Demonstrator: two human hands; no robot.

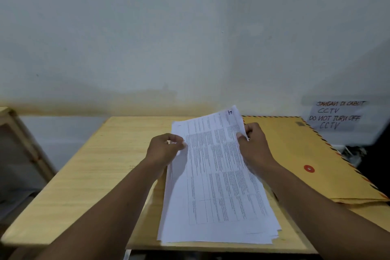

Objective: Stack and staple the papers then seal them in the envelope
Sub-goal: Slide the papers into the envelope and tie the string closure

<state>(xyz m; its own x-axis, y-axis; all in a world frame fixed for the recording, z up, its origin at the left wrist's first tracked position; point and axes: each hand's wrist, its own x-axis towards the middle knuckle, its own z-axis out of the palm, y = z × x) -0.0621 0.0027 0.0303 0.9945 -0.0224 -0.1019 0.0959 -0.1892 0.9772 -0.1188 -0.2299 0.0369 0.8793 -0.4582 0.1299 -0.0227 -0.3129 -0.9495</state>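
A single head-worn view, aimed forward and down over the table [80, 175].

The scene is seen from just above and behind the forearms, which enter from the bottom edge and reach away from the lens. The table is viewed close and at a steep angle, its near edge cut by the bottom of the frame, its far edge met by a pale wall [190, 38] that fills the upper half. Wide-angle bending is seen at the sides. A handwritten notice [337, 117] is caught at the right edge. No second view is given.
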